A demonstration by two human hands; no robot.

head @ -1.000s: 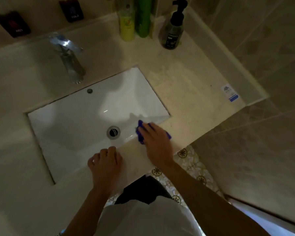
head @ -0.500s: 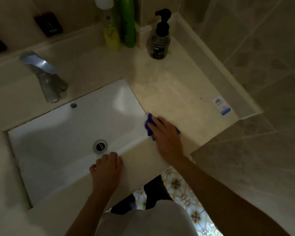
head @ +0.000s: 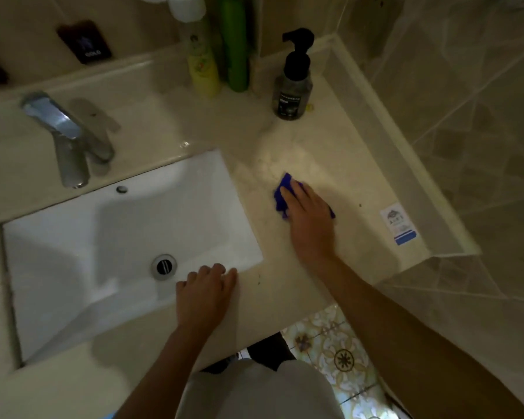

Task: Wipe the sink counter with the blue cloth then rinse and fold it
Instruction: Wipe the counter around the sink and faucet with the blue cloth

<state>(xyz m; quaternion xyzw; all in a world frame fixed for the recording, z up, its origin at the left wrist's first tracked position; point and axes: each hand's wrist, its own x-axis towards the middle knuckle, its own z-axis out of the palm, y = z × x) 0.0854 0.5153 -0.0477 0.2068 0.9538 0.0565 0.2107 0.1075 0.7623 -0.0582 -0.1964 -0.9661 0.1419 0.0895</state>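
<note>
Right hand: the right hand (head: 310, 220) lies palm down on the blue cloth (head: 283, 192), fingers straight and pressing it flat to the counter, at about 3 o'clock from the basin
Blue cloth: bunched under the right hand, on the sink counter (head: 330, 164) just right of the basin's right edge; only its far and left folds show past the fingers, plus a sliver at the hand's right side
Left hand: the left hand (head: 204, 293) rests on the counter's front strip at 6 o'clock of the basin, holding nothing; its fingertips reach over the basin's front edge, just right of the drain (head: 164, 266)
Basin: white rectangular sink (head: 88, 237) set into the counter
Faucet: chrome faucet (head: 65, 137) at 11 o'clock of the basin
Bottles: a dark pump bottle (head: 292, 86) stands at 12 o'clock from the cloth, well apart from it; a yellow bottle (head: 202, 65) and a green bottle (head: 235, 49) stand side by side to its left against the back wall
Sticker: a white and blue sticker (head: 399, 223) lies near the counter's right edge, at 3 o'clock from the right hand
</note>
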